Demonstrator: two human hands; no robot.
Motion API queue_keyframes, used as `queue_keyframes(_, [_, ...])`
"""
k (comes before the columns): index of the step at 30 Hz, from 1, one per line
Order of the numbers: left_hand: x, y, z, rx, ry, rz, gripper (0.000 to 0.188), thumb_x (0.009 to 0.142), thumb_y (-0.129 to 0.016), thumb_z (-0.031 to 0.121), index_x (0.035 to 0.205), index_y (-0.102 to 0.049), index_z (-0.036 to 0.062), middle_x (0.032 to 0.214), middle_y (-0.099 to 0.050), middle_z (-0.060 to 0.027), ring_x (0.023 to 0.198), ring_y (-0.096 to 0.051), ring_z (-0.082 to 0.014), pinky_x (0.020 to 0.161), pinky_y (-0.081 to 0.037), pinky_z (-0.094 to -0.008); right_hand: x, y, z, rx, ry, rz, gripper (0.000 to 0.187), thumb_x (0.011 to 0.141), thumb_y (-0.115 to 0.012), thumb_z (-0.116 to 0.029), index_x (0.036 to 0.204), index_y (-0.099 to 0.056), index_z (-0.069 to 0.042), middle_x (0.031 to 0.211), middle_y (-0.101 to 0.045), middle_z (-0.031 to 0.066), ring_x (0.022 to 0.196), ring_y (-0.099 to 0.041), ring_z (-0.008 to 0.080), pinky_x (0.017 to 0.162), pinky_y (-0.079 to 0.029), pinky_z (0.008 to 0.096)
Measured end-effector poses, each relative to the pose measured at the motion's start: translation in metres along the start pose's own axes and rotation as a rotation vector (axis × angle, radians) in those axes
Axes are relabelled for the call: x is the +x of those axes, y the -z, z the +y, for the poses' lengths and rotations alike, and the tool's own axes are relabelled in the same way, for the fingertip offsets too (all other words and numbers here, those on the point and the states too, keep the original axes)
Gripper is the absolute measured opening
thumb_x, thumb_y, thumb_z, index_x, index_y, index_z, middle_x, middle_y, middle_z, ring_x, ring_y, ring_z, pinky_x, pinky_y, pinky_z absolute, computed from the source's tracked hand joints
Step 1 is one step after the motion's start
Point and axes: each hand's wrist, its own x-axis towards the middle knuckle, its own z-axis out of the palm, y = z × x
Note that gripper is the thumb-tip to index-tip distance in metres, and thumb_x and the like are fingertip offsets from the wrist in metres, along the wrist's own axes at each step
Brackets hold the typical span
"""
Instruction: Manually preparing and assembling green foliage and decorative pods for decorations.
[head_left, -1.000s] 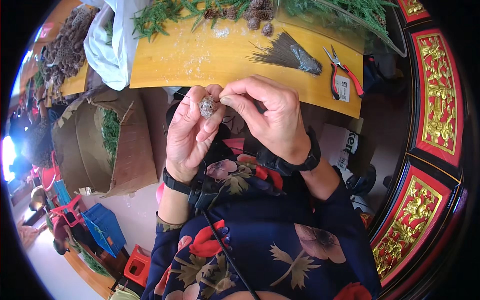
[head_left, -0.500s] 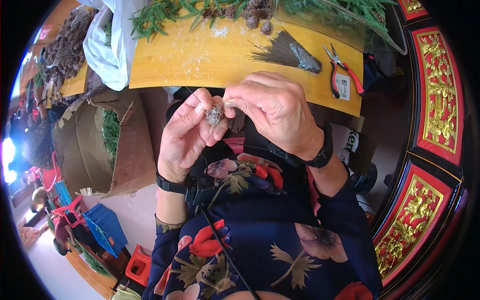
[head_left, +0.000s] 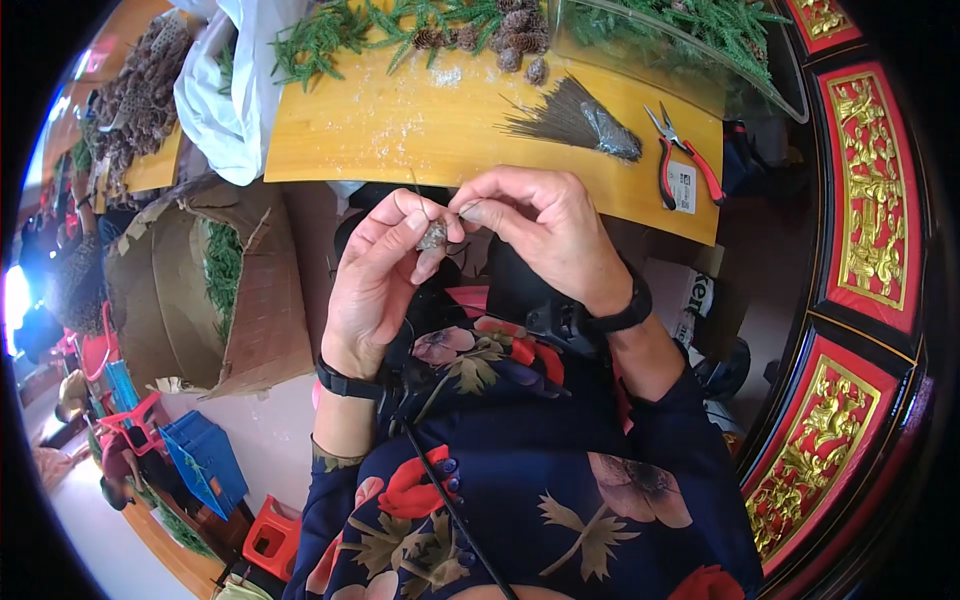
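A small frosted pine cone point(head_left: 434, 237) is pinched between the thumb and fingers of my left hand point(head_left: 372, 270), held in front of the table's near edge. A thin dark wire point(head_left: 415, 183) sticks up beside the cone from my left fingertips. Close against the cone's right side, my right hand point(head_left: 548, 232) has thumb and forefinger pressed together on what looks like the wire's other end; the fingers hide most of it. A bundle of similar thin wires point(head_left: 565, 115), partly wrapped in clear plastic, lies on the yellow table point(head_left: 330, 130).
Red-handled pliers point(head_left: 680, 155) lie at the table's right. Pine cones point(head_left: 520, 40) and green sprigs point(head_left: 315, 45) sit along the back, near a clear bin point(head_left: 680, 60). A cardboard box point(head_left: 180, 300) stands left, below a white plastic bag point(head_left: 222, 100). Carved red-gold panels point(head_left: 870, 190) line the right.
My right hand has turned slightly and moved down, its fingertips still by the cone. The wire by my left fingers now stands more upright. The view has shifted a little.
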Motion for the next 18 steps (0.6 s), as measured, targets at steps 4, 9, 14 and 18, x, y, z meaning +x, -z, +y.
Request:
queue_keyframes(4, [-0.002, -0.002, 0.001, 0.152, 0.007, 0.063, 0.012, 0.095, -0.057, 0.016, 0.101, -0.054, 0.0067, 0.09, -0.06, -0.0114, 0.062, -0.042, -0.0077, 0.057, -0.035, -0.0188, 0.004, -0.001, -0.009, -0.009, 0.013, -0.016, 0.014, 0.09, -0.062, -0.004, 0.102, -0.066, 0.002, 0.083, -0.066, 0.0027, 0.072, -0.057, 0.0042, 0.066, -0.048, 0.0205])
queue_keyframes(9, [-0.002, 0.001, -0.001, 0.053, -0.011, 0.17, 0.011, 0.092, -0.058, 0.008, 0.102, -0.055, 0.007, 0.089, -0.065, -0.0088, 0.061, -0.042, -0.0044, 0.055, -0.034, -0.0176, 0.011, -0.002, -0.01, 0.434, -0.218, -0.158, 0.013, 0.091, -0.063, -0.007, 0.1, -0.066, 0.003, 0.084, -0.065, 0.0026, 0.074, -0.058, 0.0052, 0.068, -0.047, 0.0203])
queue_keyframes(14, [-0.002, -0.004, -0.003, 0.156, -0.012, 0.236, 0.014, 0.093, -0.057, 0.012, 0.106, -0.054, 0.0078, 0.087, -0.062, -0.0061, 0.061, -0.041, -0.0051, 0.055, -0.032, -0.0181, 0.016, -0.014, 0.001, 0.309, -0.097, -0.122, 0.013, 0.09, -0.064, -0.007, 0.097, -0.065, 0.003, 0.082, -0.064, 0.0033, 0.071, -0.058, 0.0051, 0.063, -0.045, 0.019])
queue_keyframes(18, [-0.003, -0.008, 0.003, 0.254, 0.091, 0.158, 0.01, 0.095, -0.053, 0.015, 0.101, -0.055, 0.007, 0.079, -0.057, -0.0008, 0.06, -0.037, -0.0044, 0.053, -0.029, -0.0186, 0.013, -0.013, -0.007, 0.093, -0.066, -0.013, 0.011, 0.086, -0.067, -0.008, 0.088, -0.069, 0.003, 0.071, -0.065, 0.0028, 0.062, -0.056, 0.0039, 0.056, -0.045, 0.0206])
